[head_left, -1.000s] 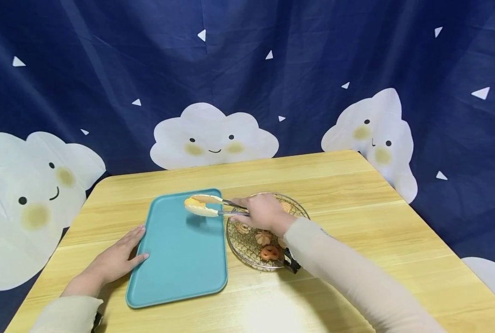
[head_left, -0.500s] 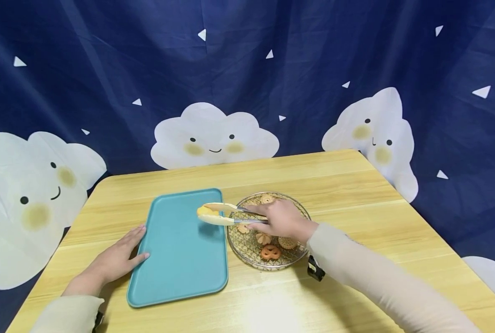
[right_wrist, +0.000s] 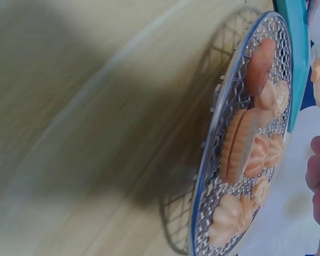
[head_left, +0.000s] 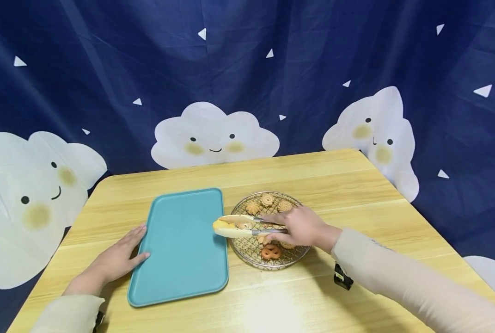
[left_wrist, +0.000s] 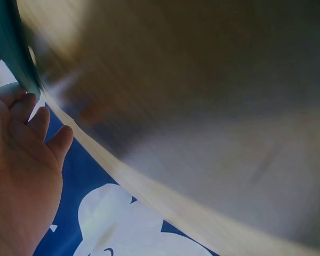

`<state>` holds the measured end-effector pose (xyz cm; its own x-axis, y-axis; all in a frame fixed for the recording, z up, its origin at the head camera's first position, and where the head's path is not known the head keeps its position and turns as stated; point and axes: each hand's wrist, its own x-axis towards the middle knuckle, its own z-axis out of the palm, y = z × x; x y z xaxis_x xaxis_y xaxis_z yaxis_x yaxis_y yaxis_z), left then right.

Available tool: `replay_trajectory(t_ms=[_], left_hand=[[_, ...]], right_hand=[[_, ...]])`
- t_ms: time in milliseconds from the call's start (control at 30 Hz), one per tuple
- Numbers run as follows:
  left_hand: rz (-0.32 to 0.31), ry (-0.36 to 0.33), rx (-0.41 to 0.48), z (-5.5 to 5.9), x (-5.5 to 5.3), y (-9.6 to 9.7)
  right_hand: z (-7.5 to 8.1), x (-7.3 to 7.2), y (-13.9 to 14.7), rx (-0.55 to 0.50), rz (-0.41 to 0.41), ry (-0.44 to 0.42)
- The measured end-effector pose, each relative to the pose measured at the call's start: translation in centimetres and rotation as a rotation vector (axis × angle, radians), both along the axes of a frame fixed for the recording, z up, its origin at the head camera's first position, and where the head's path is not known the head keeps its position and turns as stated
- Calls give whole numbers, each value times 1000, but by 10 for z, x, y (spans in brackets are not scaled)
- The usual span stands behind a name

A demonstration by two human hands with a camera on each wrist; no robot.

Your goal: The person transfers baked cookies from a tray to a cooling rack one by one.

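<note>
My right hand (head_left: pixel 299 226) grips a pair of tongs (head_left: pixel 251 225) with cream tips and metal arms. A yellow-orange patch shows at the tips; I cannot tell whether it is a small piece between them or their inner side. The tips hang over the gap between the teal tray (head_left: pixel 180 245) and a round wire rack (head_left: pixel 247 259). Several cookies lie on the rack, among them a brown pretzel-shaped one (head_left: pixel 271 252) and a round sandwich cookie (right_wrist: pixel 238 146). My left hand (head_left: pixel 112 261) rests at the tray's left edge, fingers extended and thumb touching the rim.
Tray and rack stand side by side on a light wooden table (head_left: pixel 334 185). Behind it hangs a dark blue curtain (head_left: pixel 239 69) with clouds. A black strap device (head_left: pixel 342 277) sits at my right wrist.
My right hand has moved right and toward me with the tongs, from over the tray to above the rack's left side. More cookies at the rack's back show. My left hand has stayed put.
</note>
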<state>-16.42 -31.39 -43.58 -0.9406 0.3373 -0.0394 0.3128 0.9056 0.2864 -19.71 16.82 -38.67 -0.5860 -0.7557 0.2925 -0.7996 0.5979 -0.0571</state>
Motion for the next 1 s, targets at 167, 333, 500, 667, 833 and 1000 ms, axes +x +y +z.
replay_trajectory(t_ms=[167,333,500,667,833,1000], left_hand=[[1,-5,3,1,1,1],[2,-5,4,2,1,1],[3,-6,-1,2,1,0],[3,-4,-1,2,1,0],[3,1,-4,2,1,1],[4,2,-3,3,2,1]], right_hand=[[2,6,10,6,15,-4],[5,11,18,16,18,-6],[6,16,24,30,2,-14],[7,22,28,48,-19,-24],[9,26,30,62,-43,-30],[11,28,32,76,-59,-33]])
